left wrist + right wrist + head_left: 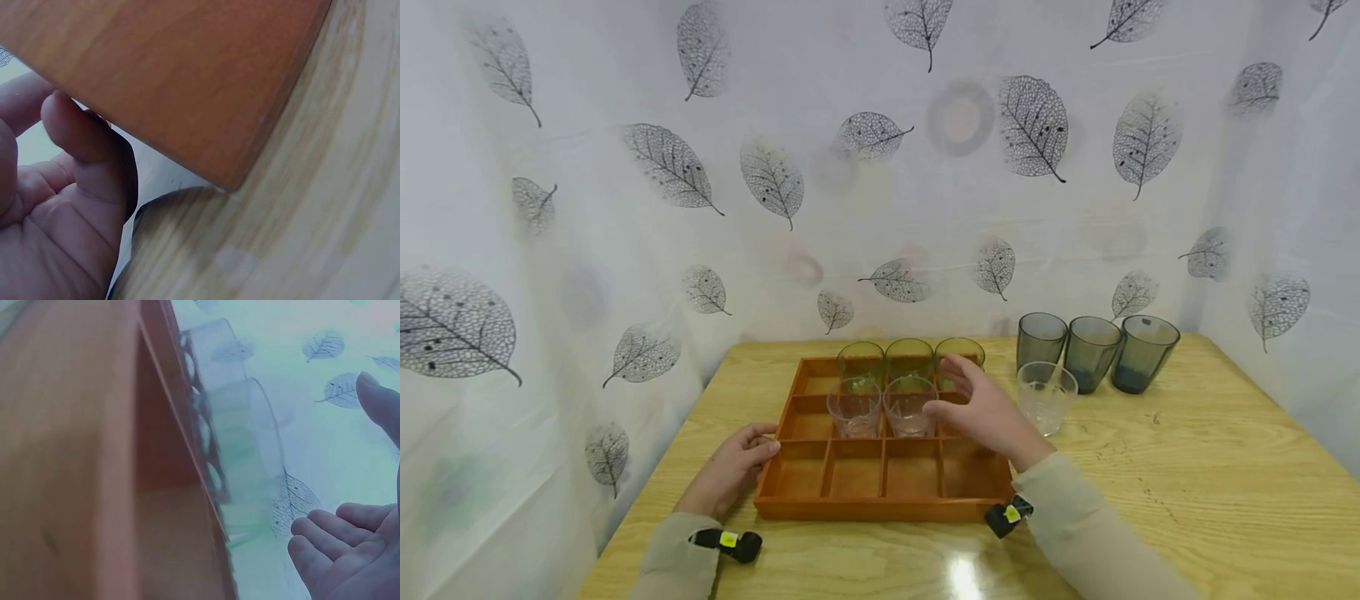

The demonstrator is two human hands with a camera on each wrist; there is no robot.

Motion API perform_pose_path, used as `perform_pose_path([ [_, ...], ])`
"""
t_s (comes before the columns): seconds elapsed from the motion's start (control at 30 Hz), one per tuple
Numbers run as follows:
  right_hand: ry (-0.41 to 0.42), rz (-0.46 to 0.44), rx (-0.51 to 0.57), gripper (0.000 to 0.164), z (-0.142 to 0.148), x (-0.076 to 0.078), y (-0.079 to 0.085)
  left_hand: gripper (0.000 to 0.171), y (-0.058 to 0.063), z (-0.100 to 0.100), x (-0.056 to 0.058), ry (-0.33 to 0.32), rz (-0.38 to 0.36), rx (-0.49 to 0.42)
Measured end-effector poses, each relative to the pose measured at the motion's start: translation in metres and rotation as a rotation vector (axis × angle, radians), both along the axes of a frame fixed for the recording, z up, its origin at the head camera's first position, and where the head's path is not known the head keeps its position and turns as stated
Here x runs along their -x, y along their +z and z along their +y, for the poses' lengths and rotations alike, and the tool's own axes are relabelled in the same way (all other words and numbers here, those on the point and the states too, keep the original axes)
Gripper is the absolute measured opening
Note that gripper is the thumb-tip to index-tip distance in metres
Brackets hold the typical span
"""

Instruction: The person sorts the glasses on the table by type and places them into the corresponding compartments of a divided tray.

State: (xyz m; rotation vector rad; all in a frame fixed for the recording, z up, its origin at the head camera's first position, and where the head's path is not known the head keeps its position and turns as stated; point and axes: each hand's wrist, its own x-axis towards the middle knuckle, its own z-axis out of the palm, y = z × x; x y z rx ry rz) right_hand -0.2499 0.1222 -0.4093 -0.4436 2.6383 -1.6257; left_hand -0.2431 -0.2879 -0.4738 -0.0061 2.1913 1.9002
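A wooden compartment tray (880, 507) lies on the table. My left hand (730, 467) touches its left side; in the left wrist view the thumb (78, 128) meets the tray's edge. Two clear glasses (854, 415) stand in the middle row, and several green glasses (861, 360) stand in the back row. My right hand (988, 412) hovers over the tray's right part, just right of the nearer clear glass (904, 415). Its fingers are spread apart from the thumb, with nothing held, as the right wrist view also shows. Part of the rightmost green glass (958, 348) is hidden behind this hand.
Another clear glass (1047, 404) stands on the table right of the tray. Several dark grey glasses (1092, 357) stand in a row behind it. A leaf-patterned curtain (820, 275) hangs along the table's back and sides. The tray's front row compartments (853, 475) show bare wood.
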Motion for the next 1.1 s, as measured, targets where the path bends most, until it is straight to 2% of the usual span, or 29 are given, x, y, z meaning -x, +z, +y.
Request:
perform_pose_path([
  [0.17, 0.011, 0.015, 0.027, 0.106, 0.014, -0.001, 0.004, 0.048, 0.001, 0.0, 0.0, 0.015, -0.012, 0.007],
  [0.5, 0.017, 0.016, 0.063, 0.098, 0.04, -0.004, 0.008, 0.049, -0.003, -0.002, 0.0, 0.004, 0.003, 0.011],
  [0.8, -0.042, 0.052, 0.022, 0.096, 0.067, -0.009, 0.013, 0.048, -0.004, -0.002, -0.001, -0.001, 0.013, -0.003],
  [1.1, -0.115, 0.048, -0.033, 0.098, 0.104, -0.012, 0.018, 0.051, -0.002, -0.002, 0.001, 0.007, -0.001, 0.018],
])
